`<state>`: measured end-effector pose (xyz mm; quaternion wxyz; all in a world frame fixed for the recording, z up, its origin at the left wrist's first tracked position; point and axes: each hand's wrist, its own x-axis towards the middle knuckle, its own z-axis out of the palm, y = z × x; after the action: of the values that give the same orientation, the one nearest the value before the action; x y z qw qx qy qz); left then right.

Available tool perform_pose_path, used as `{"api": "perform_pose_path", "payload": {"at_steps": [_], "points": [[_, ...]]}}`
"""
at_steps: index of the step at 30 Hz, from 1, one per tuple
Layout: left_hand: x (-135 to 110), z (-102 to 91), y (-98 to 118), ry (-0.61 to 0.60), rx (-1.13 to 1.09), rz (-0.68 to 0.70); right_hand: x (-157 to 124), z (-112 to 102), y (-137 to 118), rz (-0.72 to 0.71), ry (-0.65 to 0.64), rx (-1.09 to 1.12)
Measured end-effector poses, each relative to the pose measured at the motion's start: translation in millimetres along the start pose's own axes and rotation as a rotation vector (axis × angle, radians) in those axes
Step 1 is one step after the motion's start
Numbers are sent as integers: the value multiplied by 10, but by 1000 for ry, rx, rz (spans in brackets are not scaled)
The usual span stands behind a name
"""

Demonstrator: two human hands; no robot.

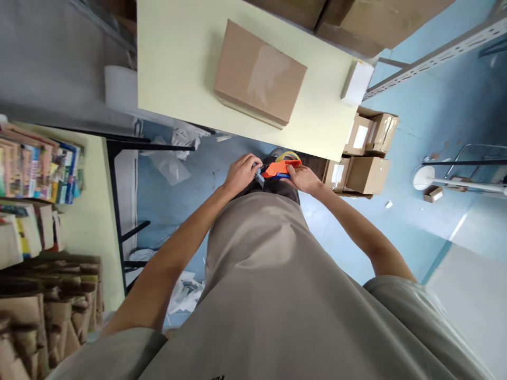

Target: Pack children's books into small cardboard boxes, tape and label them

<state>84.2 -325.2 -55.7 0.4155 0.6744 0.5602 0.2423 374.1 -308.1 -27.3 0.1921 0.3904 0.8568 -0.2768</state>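
Both my hands meet in front of my waist, below the near edge of the pale table (178,68). My right hand (303,178) is closed around an orange tape dispenser (279,168) with a roll of clear tape on it. My left hand (240,173) is curled, its fingertips pinched at the dispenser's left end, on something I cannot make out. A sealed cardboard box (259,74) with clear tape across its top lies on the table, apart from both hands.
A small white box (357,82) stands at the table's right edge. Several cardboard boxes (366,150) sit on the blue floor to the right. Crumpled white wrapping (174,153) lies under the table. Books (39,174) and flattened cardboard (47,311) fill the left.
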Motion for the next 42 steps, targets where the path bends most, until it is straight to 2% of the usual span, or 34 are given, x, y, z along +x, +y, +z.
{"api": "perform_pose_path", "payload": {"at_steps": [5,11,16,23,29,32,36,39,42], "points": [[422,85,-44,19,-2,92,-138,-240,162,159,-36,-78],[873,-40,-361,180,-52,77,-367,-377,584,398,-69,-131],[1094,120,-430,245,-127,-3,-322,-425,795,486,-11,-136],[1252,268,-404,331,-167,-45,-191,-437,886,522,9,-117],[1367,377,-439,489,-221,-157,-48,-472,890,485,32,-76],[1409,472,-372,570,-230,-211,-10,-530,866,509,28,-49],[1460,611,-235,623,-238,-362,2,-594,827,544,10,-24],[1496,692,-169,655,-479,-548,16,-611,829,548,14,2],[1505,727,-122,634,-674,-682,44,-615,874,550,-7,23]]}}
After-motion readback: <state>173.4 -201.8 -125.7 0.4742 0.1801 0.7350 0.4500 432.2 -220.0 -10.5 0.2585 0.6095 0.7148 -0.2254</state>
